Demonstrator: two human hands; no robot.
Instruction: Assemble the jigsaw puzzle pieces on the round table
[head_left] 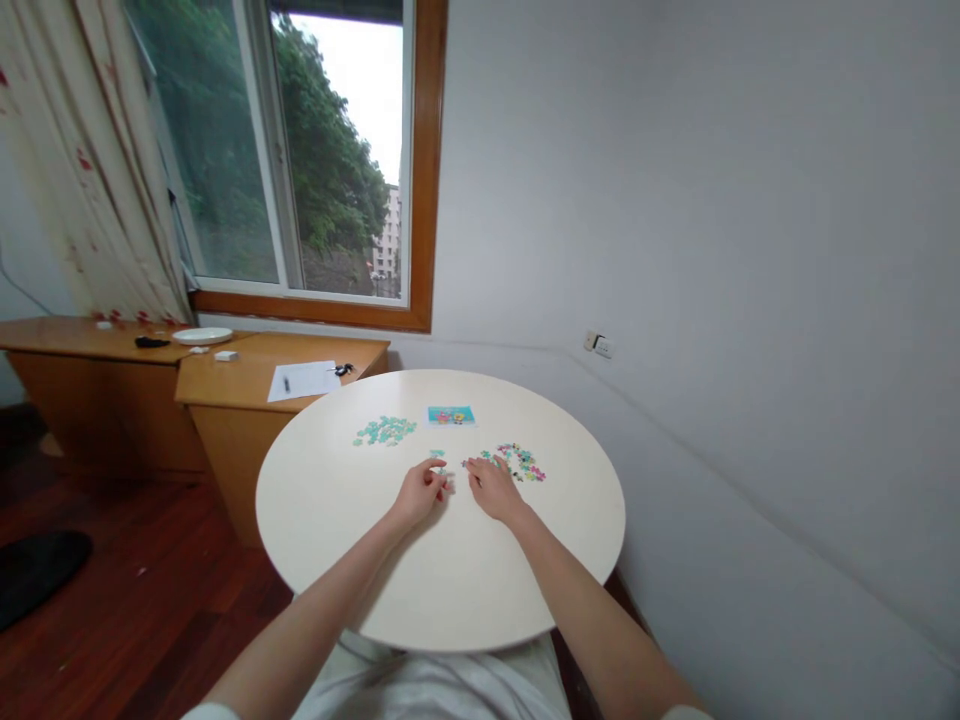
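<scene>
On a round white table (337, 520), my left hand (422, 491) is closed in a pinch on a small puzzle piece (437, 455) near the table's middle. My right hand (490, 486) rests beside it, fingers curled down on the tabletop over something too small to make out. A heap of multicoloured puzzle pieces (522, 462) lies just right of my right hand. A second heap of green pieces (385, 430) lies further back on the left. A small blue picture card (451, 415) lies at the back between the heaps.
Two wooden cabinets (225, 430) stand left of the table under a window (300, 160), bearing a paper sheet (304, 380), a white plate (202, 335) and small items. White walls close the right side. A dark mat (37, 570) lies on the red wooden floor.
</scene>
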